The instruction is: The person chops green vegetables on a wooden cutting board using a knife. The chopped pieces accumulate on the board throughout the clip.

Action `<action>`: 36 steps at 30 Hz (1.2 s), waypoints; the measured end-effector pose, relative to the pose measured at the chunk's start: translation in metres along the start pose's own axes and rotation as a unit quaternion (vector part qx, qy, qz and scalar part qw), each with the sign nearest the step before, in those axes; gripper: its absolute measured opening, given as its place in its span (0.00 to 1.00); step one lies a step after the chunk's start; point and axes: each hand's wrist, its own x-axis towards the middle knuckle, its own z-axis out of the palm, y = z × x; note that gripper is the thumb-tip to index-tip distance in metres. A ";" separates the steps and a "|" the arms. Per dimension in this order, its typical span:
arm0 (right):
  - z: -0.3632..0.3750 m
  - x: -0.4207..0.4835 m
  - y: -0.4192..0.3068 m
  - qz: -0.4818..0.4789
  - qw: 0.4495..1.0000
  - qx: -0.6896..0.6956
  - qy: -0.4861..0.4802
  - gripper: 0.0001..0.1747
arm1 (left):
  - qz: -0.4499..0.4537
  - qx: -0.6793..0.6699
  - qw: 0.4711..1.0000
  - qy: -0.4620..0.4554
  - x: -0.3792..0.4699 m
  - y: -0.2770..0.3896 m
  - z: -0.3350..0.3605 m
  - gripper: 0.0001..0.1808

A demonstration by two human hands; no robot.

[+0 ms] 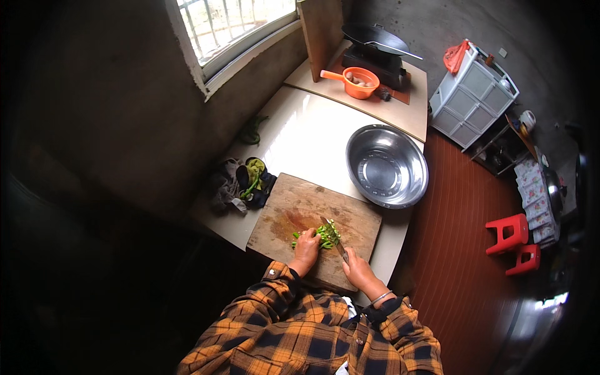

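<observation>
A worn wooden cutting board (286, 211) lies on the counter in front of me. My left hand (307, 249) presses down on a bunch of green vegetable pieces (296, 240), perhaps peppers or beans, near the board's middle. With my right hand (360, 271) I grip the handle of a kitchen knife (342, 252). Its blade stands beside my left fingers, angled away from me. Chopped green bits (332, 229) cling to the blade and partly hide it. Some uncut stalks are covered by my left fingers.
A steel basin (378, 173) stands beyond the board's right corner. Crumpled cloths (229, 183) with green peppers (253, 180) on them lie at the left. Farther back are an orange ladle bowl (360, 91) and a wok (375, 38) on a stove. Red stools (513, 232) stand on the floor.
</observation>
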 end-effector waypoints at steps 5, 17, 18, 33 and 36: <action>-0.001 -0.003 -0.005 0.007 0.998 -0.042 -0.041 0.21 | -0.019 0.007 1.000 0.002 0.000 0.001 0.003 0.06; 0.024 0.015 0.014 0.022 0.997 -0.041 -0.057 0.19 | 0.026 0.041 0.998 -0.039 0.000 0.002 0.004 0.06; 0.022 0.014 0.017 0.023 0.998 -0.032 -0.051 0.20 | 0.038 0.054 0.997 -0.039 -0.001 0.004 0.002 0.07; 0.012 0.006 0.006 -0.019 0.998 0.048 -0.019 0.18 | 0.000 -0.079 0.995 -0.057 -0.010 0.000 0.015 0.18; 0.016 0.000 0.005 -0.009 0.999 0.025 -0.019 0.20 | 0.053 0.097 0.988 -0.111 -0.008 0.000 0.013 0.20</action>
